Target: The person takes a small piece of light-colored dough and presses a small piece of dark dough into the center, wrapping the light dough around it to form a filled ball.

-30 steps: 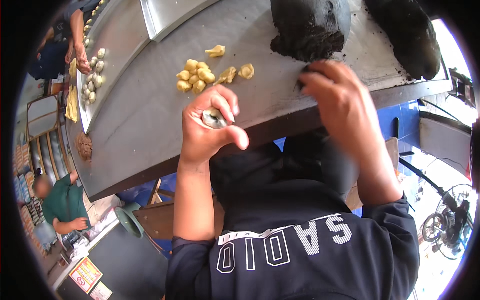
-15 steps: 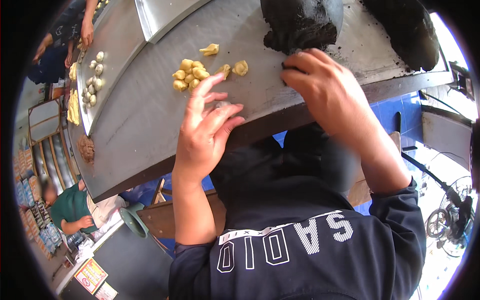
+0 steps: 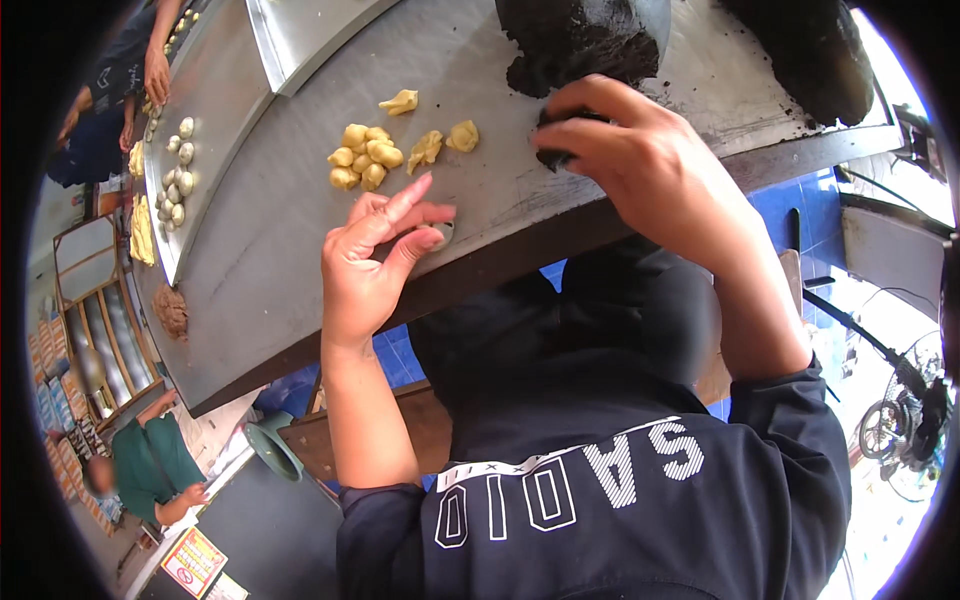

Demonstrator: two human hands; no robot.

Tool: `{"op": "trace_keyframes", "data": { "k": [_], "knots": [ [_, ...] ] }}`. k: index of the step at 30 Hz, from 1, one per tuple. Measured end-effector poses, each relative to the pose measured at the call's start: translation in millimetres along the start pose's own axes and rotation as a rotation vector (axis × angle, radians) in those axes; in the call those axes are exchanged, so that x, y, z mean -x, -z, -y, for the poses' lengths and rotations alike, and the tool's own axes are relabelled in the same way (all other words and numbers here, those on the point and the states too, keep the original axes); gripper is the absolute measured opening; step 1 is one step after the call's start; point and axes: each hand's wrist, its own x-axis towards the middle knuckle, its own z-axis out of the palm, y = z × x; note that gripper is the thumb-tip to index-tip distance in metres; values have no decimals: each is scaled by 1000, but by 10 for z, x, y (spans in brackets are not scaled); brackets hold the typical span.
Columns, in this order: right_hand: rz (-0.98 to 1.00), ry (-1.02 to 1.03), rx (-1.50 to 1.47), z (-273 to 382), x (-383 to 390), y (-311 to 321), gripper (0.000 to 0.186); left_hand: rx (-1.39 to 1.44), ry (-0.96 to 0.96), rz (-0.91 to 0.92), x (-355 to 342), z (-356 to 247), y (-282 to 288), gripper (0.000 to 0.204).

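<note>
My left hand (image 3: 362, 268) is over the front of the metal worktable (image 3: 250, 310), index finger raised, other fingers curled round a small pale dough piece (image 3: 443, 234), mostly hidden. My right hand (image 3: 660, 180) grips a dark dough piece (image 3: 556, 157) with curled fingers, just in front of a large black dough mound (image 3: 585, 45). A cluster of yellow dough balls (image 3: 362, 155) and a few loose yellow pieces (image 3: 460, 135) lie behind my left hand. A long black dough mass (image 3: 810, 65) rests at the back right.
At left, a metal tray edge (image 3: 215, 170) runs beside several pale balls (image 3: 178, 200), yellow strips (image 3: 142, 225) and a brown lump (image 3: 170, 312). A co-worker's hand (image 3: 156, 80) is at upper left; another person (image 3: 150, 460) is lower left. A fan (image 3: 900, 420) stands at right.
My left hand has moved left and turned over, lifting the index finger from around the pale piece. My right hand has moved up and left, the dark piece now showing between its fingers.
</note>
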Motion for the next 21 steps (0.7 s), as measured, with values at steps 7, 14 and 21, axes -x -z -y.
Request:
{"op": "trace_keyframes", "data": {
  "k": [7,14,21],
  "knots": [
    [-133,-85,165,21,64,-181,35,-109,-31,-147,206,15,-168,52],
    [-100,7,261,-40,64,-121,33,-548,-2,-192,247,-104,-280,45],
    [-198,-55,-88,-65,41,-222,26,763,75,-43,7,9,-248,46]
  ]
}}
